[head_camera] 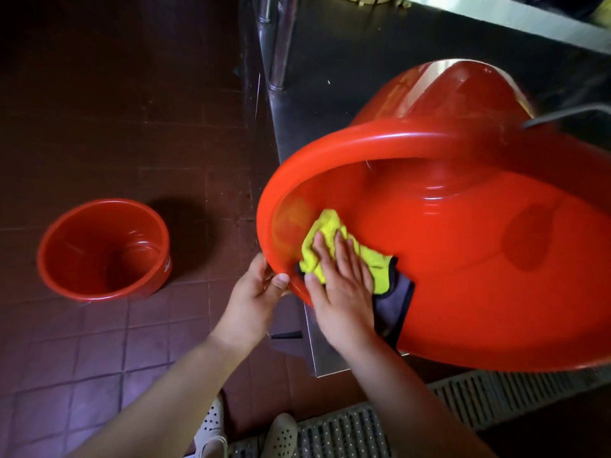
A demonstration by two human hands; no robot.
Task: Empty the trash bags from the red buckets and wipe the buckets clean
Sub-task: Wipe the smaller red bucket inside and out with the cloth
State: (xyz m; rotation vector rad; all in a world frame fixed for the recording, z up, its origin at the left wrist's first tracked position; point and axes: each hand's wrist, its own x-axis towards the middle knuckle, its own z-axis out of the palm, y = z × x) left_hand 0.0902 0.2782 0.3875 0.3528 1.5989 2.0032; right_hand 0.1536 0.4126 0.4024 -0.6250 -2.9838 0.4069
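A large red bucket (479, 246) lies tipped on its side on a steel shelf, its mouth facing me. My left hand (258, 292) grips the bucket's rim at the lower left, thumb on the lip. Inside the bucket, near that rim, my right hand (340, 279) presses a yellow cloth (330, 246) with a grey edge flat against the wall, fingers straight. A second, smaller red bucket (105, 249) stands upright on the floor at the left with nothing visible inside. No trash bag is in view.
The steel shelf (330, 104) has a leg (277, 38) at the top centre. The floor is dark red tile (99, 358), with a metal drain grate (347, 431) along the bottom right. My white perforated shoes (281, 438) stand beside the grate.
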